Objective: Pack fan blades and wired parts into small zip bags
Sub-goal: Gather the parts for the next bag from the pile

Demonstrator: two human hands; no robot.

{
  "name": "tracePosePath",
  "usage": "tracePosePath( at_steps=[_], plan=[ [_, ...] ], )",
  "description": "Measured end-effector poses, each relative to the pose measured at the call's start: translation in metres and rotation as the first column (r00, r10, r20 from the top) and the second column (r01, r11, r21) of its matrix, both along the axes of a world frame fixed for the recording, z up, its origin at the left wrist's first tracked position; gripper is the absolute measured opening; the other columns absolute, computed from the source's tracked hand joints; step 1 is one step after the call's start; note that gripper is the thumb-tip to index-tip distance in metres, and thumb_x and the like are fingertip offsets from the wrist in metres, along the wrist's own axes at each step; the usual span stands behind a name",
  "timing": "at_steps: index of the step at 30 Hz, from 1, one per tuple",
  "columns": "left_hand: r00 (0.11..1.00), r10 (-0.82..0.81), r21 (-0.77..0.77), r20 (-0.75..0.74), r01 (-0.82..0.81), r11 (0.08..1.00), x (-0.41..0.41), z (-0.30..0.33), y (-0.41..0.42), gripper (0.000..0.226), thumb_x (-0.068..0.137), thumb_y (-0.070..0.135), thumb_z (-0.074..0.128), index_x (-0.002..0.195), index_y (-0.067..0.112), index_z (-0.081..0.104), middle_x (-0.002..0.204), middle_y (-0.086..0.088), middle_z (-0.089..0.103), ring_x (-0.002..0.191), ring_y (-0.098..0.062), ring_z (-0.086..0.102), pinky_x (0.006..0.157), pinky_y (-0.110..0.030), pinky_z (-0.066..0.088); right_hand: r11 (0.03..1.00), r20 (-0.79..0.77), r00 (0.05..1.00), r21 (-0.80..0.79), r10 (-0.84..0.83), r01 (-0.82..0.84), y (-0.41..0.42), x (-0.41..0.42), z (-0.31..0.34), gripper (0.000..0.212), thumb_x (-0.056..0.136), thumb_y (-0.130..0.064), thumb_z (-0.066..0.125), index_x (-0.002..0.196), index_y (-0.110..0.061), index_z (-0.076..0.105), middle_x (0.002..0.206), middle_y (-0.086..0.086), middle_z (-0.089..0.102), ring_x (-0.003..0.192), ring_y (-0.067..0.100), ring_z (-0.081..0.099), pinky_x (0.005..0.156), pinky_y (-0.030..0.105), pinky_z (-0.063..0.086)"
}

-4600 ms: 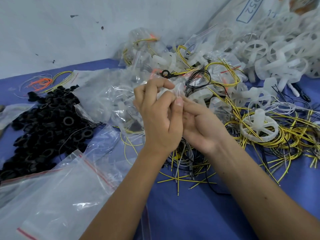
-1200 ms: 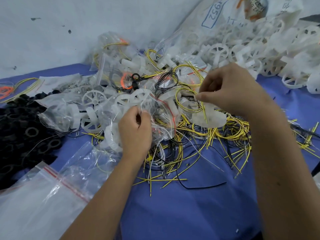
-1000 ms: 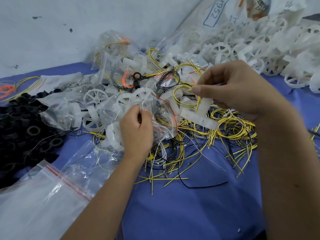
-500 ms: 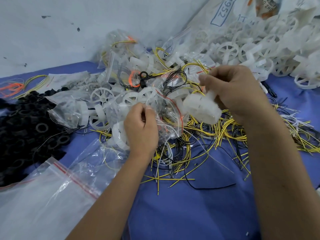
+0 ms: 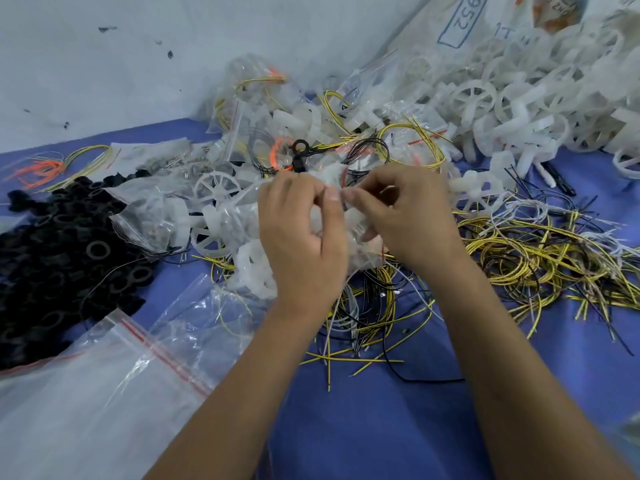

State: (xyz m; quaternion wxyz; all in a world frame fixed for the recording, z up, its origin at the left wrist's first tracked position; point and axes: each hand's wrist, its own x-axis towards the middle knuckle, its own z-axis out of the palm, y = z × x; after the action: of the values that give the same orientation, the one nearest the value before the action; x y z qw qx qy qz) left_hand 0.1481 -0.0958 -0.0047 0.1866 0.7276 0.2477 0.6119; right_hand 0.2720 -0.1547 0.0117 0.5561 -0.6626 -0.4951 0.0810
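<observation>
A small clear plastic zip bag (image 5: 360, 237) with a white plastic fan blade inside sits mid-table between both hands. The left hand (image 5: 301, 233) and right hand (image 5: 405, 216) each pinch its top edge. Loose yellow and black wires (image 5: 533, 258) sprawl right; black rubber rings (image 5: 59, 244) pile left on the blue cloth (image 5: 363, 427).

Both forearms reach forward and come together; the left hand (image 5: 302, 233) has its fingers curled and the thumb pressed forward; the right hand (image 5: 403, 216) pinches with thumb and forefinger, fingertips almost touching the left ones.
</observation>
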Motion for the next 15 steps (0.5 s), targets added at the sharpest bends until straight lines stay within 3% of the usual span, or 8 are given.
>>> tracePosePath(
  at_steps=[3, 5, 6, 8, 10, 13, 15],
  plan=[
    [0.999, -0.012, 0.087, -0.044, 0.016, 0.996, 0.001, 0.011, -0.004, 0.018, 0.097, 0.010, 0.058, 0.080, 0.004, 0.059, 0.085, -0.002, 0.053, 0.083, -0.025, 0.047, 0.075, -0.033, 0.036, 0.969, -0.049, 0.969, -0.042, 0.243, -0.245, 0.000, -0.003, 0.000, 0.007, 0.089, 0.002, 0.067, 0.088, -0.002, 0.073, 0.079, 0.012, 0.073, 0.070, 0.025, 0.071, 0.063, 0.041, 0.057],
    [0.999, -0.033, 0.111, -0.041, 0.038, 0.993, 0.001, 0.018, -0.005, 0.018, 0.097, 0.010, 0.058, 0.080, 0.003, 0.060, 0.085, 0.000, 0.051, 0.082, -0.024, 0.048, 0.077, -0.036, 0.040, 0.938, -0.094, 0.938, -0.064, 0.335, -0.341, -0.003, -0.003, 0.000, 0.019, 0.084, 0.014, 0.061, 0.097, 0.004, 0.072, 0.094, 0.022, 0.074, 0.086, 0.039, 0.073, 0.074, 0.044, 0.059],
    [0.998, -0.049, 0.123, -0.037, 0.053, 0.991, 0.001, 0.021, -0.006, 0.018, 0.097, 0.008, 0.059, 0.080, 0.003, 0.060, 0.085, -0.001, 0.051, 0.082, -0.025, 0.049, 0.079, -0.039, 0.044, 0.928, -0.125, 0.923, -0.044, 0.363, -0.370, -0.004, -0.004, 0.001, 0.021, 0.083, 0.016, 0.060, 0.098, 0.006, 0.071, 0.094, 0.022, 0.074, 0.085, 0.039, 0.073, 0.073, 0.044, 0.061],
    [0.996, -0.086, 0.148, -0.032, 0.090, 0.985, 0.001, 0.027, -0.009, 0.019, 0.097, 0.006, 0.060, 0.079, 0.000, 0.059, 0.083, -0.003, 0.051, 0.081, -0.027, 0.050, 0.082, -0.043, 0.047, 0.912, -0.171, 0.897, 0.036, 0.408, -0.408, -0.005, -0.012, 0.005, 0.022, 0.084, 0.016, 0.061, 0.089, -0.002, 0.073, 0.082, 0.010, 0.072, 0.069, 0.022, 0.069, 0.060, 0.034, 0.056],
    [0.992, -0.125, 0.176, -0.018, 0.127, 0.976, 0.002, 0.032, -0.013, 0.020, 0.096, 0.005, 0.059, 0.077, -0.001, 0.058, 0.084, -0.001, 0.048, 0.081, -0.026, 0.050, 0.077, -0.037, 0.043, 0.907, -0.188, 0.887, 0.124, 0.421, -0.403, -0.005, -0.023, 0.008, 0.028, 0.086, 0.007, 0.062, 0.079, -0.019, 0.069, 0.072, 0.004, 0.063, 0.065, 0.016, 0.057, 0.054, 0.031, 0.046],
    [0.978, -0.208, 0.198, -0.004, 0.205, 0.958, 0.004, 0.036, -0.017, 0.021, 0.095, 0.004, 0.059, 0.075, 0.000, 0.057, 0.085, 0.001, 0.044, 0.078, -0.023, 0.046, 0.072, -0.031, 0.035, 0.926, -0.102, 0.929, 0.171, 0.357, -0.337, 0.002, -0.039, 0.010, 0.020, 0.089, -0.010, 0.050, 0.075, -0.024, 0.048, 0.074, 0.008, 0.045, 0.072, 0.015, 0.041, 0.061, 0.039, 0.035],
    [0.972, -0.233, 0.176, -0.008, 0.231, 0.957, 0.005, 0.034, -0.019, 0.021, 0.095, 0.002, 0.059, 0.074, 0.000, 0.057, 0.085, 0.001, 0.044, 0.078, -0.020, 0.044, 0.073, -0.029, 0.034, 0.946, -0.084, 0.952, 0.165, 0.296, -0.279, 0.007, -0.044, 0.008, 0.029, 0.096, -0.002, 0.042, 0.077, -0.024, 0.041, 0.077, -0.001, 0.041, 0.072, 0.002, 0.042, 0.064, 0.030, 0.041]
  ],
)
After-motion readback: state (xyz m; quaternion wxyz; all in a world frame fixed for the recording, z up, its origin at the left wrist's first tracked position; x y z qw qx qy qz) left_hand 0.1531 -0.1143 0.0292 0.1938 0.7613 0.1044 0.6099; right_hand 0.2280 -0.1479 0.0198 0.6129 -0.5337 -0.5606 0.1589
